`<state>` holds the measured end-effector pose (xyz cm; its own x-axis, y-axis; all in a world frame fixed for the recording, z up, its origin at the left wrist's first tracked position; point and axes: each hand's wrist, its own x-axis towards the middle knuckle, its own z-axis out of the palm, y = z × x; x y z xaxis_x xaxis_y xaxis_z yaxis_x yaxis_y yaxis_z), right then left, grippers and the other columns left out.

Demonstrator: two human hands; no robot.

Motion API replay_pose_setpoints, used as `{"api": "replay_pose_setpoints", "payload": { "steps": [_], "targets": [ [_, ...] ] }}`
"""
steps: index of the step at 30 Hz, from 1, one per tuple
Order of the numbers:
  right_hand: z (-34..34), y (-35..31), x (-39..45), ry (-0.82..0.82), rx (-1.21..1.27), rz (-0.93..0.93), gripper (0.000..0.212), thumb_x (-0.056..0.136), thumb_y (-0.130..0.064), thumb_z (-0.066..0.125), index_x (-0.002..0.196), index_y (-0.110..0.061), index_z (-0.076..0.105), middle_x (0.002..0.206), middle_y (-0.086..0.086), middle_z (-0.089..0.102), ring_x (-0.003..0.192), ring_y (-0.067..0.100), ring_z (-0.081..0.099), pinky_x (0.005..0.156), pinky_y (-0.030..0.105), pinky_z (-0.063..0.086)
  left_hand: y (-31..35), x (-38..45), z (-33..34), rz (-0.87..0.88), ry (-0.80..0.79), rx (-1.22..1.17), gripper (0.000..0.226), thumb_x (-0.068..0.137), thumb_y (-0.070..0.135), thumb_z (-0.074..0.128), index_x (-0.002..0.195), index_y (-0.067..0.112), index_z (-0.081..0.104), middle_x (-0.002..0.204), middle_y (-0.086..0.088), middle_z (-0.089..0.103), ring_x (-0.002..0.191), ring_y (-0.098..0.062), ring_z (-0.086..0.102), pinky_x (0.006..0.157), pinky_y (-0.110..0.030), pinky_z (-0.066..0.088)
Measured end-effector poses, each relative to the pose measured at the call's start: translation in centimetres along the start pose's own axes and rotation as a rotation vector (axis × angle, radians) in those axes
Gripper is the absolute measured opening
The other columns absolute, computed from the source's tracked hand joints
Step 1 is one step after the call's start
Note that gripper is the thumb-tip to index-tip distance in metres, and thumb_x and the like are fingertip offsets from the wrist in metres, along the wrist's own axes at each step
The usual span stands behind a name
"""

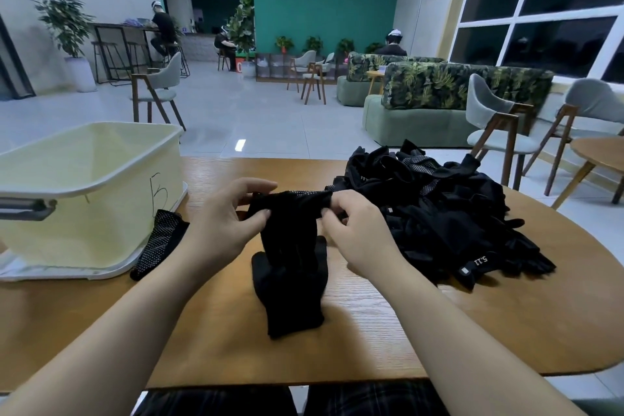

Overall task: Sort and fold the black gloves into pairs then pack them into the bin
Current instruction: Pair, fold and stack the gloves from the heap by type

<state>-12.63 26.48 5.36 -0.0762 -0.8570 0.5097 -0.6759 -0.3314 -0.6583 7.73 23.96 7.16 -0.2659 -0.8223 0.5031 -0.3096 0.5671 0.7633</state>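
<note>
Left hand [233, 213] and right hand [351, 226] both pinch top edge of black glove [293, 246], one at each end, held stretched left-right above table [439, 331]. Glove's long axis runs near-far, lower end draped on wood. Glove pile [439, 213] right, beside right hand; bin [84, 186] far left, nearer left hand. Fold looks underway.

Left hand [224, 219], right hand [354, 230] pinching.
</note>
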Motion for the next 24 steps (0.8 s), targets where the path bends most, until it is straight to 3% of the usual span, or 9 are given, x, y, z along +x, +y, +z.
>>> {"api": "replay_pose_setpoints", "payload": {
  "steps": [4,9,13,15,20,24],
  "targets": [
    [-0.4,0.4,0.1,0.039,-0.030,0.098,0.005,0.090,-0.018,0.056,0.090,-0.021,0.060,0.086,-0.012,0.059,0.079,0.001,0.055,0.065,0.007,0.039,-0.1,0.2,-0.6,-0.038,-0.060,-0.077,0.053,0.082,-0.010,0.059,0.107,0.037,0.056,0.112,0.012,0.063,0.110,0.004,0.056,0.086,-0.011,0.047],
    [-0.5,0.4,-0.1,0.045,0.001,0.139,0.003,0.092,-0.017,0.057,0.092,-0.019,0.058,0.075,-0.010,0.059,0.069,0.008,0.057,0.064,0.018,0.044,-0.3,0.3,-0.7,-0.037,-0.143,0.040,0.061,0.078,-0.017,0.049,0.115,0.031,0.057,0.115,0.008,0.062,0.115,-0.004,0.055,0.095,-0.029,0.049],
    [-0.5,0.1,-0.1,0.013,-0.012,0.137,0.011,0.092,-0.015,0.056,0.097,-0.025,0.054,0.079,-0.012,0.058,0.068,0.004,0.054,0.068,0.022,0.047,0.0,0.4,-0.6,0.009,-0.007,0.160,0.048,0.084,-0.009,0.057,0.094,0.038,0.062,0.098,0.013,0.066,0.090,0.000,0.062,0.072,-0.003,0.042],
    [-0.4,0.0,-0.3,-0.011,-0.006,0.141,0.016,0.092,-0.015,0.056,0.101,-0.028,0.051,0.081,-0.014,0.057,0.070,0.003,0.055,0.067,0.021,0.046,0.1,0.8,-0.8,0.006,0.040,0.189,0.038,0.086,0.000,0.062,0.088,0.038,0.064,0.089,0.015,0.067,0.079,0.002,0.062,0.065,-0.003,0.039],
    [0.2,0.1,-0.6,-0.045,0.031,0.141,0.025,0.091,-0.020,0.059,0.114,-0.025,0.052,0.096,-0.012,0.060,0.070,0.005,0.055,0.067,0.023,0.047,0.8,1.5,-1.3,0.006,0.103,0.218,0.007,0.089,0.025,0.062,0.086,0.030,0.067,0.080,0.015,0.067,0.081,0.001,0.061,0.068,-0.018,0.042],
    [0.1,-0.4,-0.7,-0.036,0.126,0.084,0.047,0.090,-0.023,0.062,0.132,-0.031,0.044,0.115,-0.015,0.055,0.077,0.010,0.060,0.078,0.021,0.047,2.1,1.8,-1.0,0.010,0.100,0.181,0.011,0.090,0.026,0.061,0.083,0.033,0.066,0.077,0.015,0.067,0.075,0.004,0.059,0.058,-0.006,0.039]
  ]
}}
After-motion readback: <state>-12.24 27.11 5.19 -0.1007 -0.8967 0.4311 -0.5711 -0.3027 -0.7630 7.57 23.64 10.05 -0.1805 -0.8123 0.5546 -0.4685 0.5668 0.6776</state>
